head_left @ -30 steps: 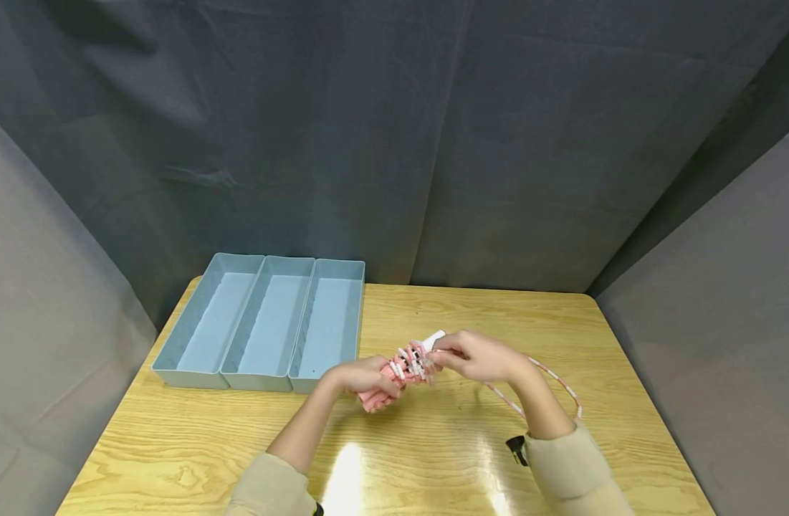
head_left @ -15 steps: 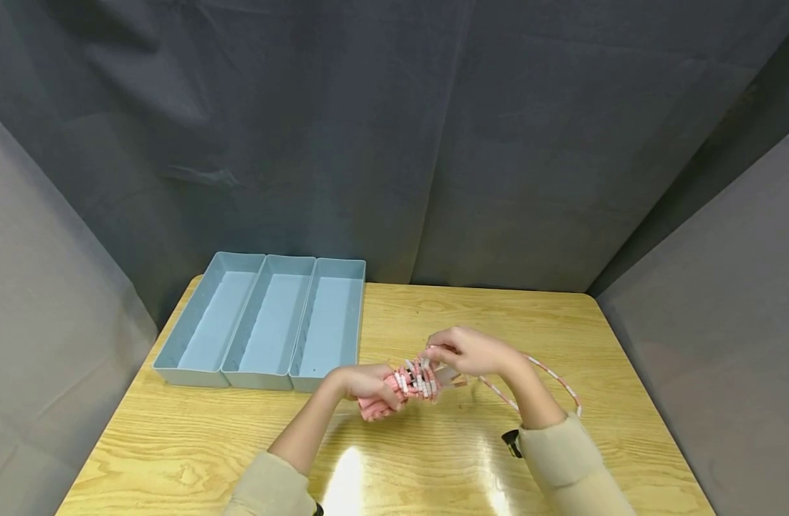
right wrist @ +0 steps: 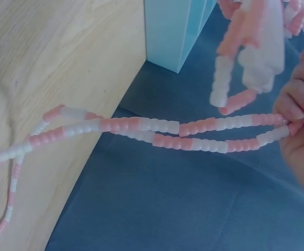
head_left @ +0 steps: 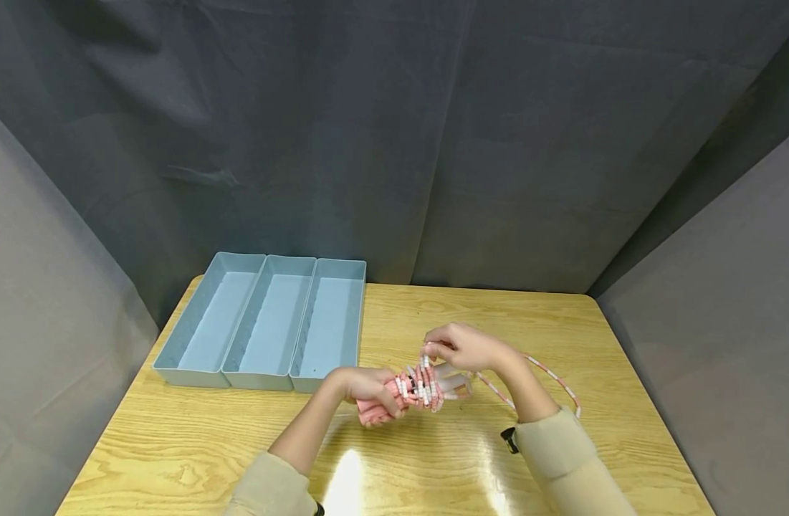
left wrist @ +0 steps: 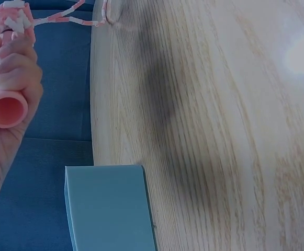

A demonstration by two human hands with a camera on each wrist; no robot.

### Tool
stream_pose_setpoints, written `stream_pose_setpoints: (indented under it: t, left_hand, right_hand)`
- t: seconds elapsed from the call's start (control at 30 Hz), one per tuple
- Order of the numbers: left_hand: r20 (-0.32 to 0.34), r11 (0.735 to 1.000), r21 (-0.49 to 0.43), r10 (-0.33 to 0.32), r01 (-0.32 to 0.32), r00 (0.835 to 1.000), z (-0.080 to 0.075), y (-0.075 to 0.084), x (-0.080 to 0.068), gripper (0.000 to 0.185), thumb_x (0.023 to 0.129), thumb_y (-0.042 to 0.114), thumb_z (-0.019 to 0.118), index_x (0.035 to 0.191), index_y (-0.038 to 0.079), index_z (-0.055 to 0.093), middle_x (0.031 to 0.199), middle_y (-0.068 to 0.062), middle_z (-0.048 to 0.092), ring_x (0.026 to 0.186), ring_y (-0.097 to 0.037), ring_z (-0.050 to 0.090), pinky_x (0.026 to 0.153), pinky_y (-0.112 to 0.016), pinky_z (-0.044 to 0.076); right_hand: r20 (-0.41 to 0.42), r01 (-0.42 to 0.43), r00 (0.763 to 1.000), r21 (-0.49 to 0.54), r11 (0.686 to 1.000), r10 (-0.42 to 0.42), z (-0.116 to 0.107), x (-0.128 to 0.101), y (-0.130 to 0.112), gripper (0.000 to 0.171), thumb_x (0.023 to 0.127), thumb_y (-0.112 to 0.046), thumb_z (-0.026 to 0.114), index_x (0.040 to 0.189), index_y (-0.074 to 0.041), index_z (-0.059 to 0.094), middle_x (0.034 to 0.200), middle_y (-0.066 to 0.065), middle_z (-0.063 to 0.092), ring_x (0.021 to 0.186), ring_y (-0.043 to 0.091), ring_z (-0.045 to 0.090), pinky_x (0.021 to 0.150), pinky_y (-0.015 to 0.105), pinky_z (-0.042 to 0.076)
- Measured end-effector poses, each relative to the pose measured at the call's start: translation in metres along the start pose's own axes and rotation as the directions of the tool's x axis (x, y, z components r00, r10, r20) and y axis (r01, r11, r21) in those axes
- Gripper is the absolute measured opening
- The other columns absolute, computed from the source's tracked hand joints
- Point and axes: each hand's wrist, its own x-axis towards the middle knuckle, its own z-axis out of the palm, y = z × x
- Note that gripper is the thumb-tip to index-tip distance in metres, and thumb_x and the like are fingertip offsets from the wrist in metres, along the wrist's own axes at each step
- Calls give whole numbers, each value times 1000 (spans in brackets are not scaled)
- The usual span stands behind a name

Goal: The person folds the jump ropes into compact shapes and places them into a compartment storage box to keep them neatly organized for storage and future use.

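A pink and white beaded jump rope [head_left: 420, 387] is being wound round its pink handles [head_left: 375, 407]. My left hand [head_left: 366, 388] grips the handles [left wrist: 5, 107] just above the table, fingers curled round them. My right hand [head_left: 461, 347] pinches the beaded rope [right wrist: 193, 133] a little above and right of the bundle. The loose part of the rope [head_left: 552, 376] trails in a loop over the table behind my right forearm.
Three light blue trays [head_left: 268, 322] stand side by side at the table's [head_left: 433, 459] back left, near my left hand. A dark grey curtain [head_left: 394, 143] closes off the back and sides. A small black thing [head_left: 509, 438] sits at my right cuff.
My right hand has carried the rope leftward and up over the bundle, adding wraps. The white handle tip seen earlier is now covered. The left hand has dipped slightly, still holding.
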Motion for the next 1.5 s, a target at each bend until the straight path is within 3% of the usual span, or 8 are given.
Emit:
stream_pose_setpoints:
  t: [0.17,0.43,0.73,0.87,1.1,1.5]
  left_hand:
    - [17,1000,-10,11,-11,1000,1,1,0,6,80,0,54,75,4,53,54,-5,53,42,-12,50,41,-24,46]
    - [61,999,-36,-6,9,998,2,-1,-1,6,82,-1,52,79,4,53,56,-5,52,44,-12,49,41,-23,44]
    - [149,995,-97,27,-12,988,3,-6,0,5,84,-1,48,86,4,50,59,-4,49,46,-11,45,42,-22,40]
    - [154,993,-119,39,-21,987,3,-6,-1,6,85,-1,48,87,4,49,59,-4,48,46,-12,45,41,-22,39]
    - [150,993,-112,58,-41,987,-1,-7,-2,8,84,-3,46,89,3,49,60,-4,49,47,-12,46,42,-22,41]
    - [165,991,-118,82,-63,983,-2,-3,-7,9,82,-1,48,91,2,47,62,-4,50,48,-12,47,44,-23,42]
  right_hand:
    - [-5,-5,1000,23,1000,5,0,4,5,25,96,-19,46,77,-9,59,64,-6,47,52,3,36,52,21,38]
    - [45,-29,999,94,995,25,5,10,18,25,96,-20,46,74,-15,57,63,-4,45,50,4,34,53,21,37]
    - [103,-34,995,199,979,13,12,14,35,30,96,-15,45,69,-5,53,57,-5,36,46,6,29,50,21,34]
    - [119,-56,993,235,970,28,13,16,38,28,96,-8,43,69,-9,52,57,-3,36,46,7,29,51,22,34]
    - [141,-69,990,295,953,28,15,17,46,30,97,-20,44,73,-4,54,60,-5,38,51,6,32,54,22,35]
    - [145,-63,989,375,925,9,19,19,62,25,96,-17,46,80,-5,61,66,-3,46,59,7,37,57,22,35]
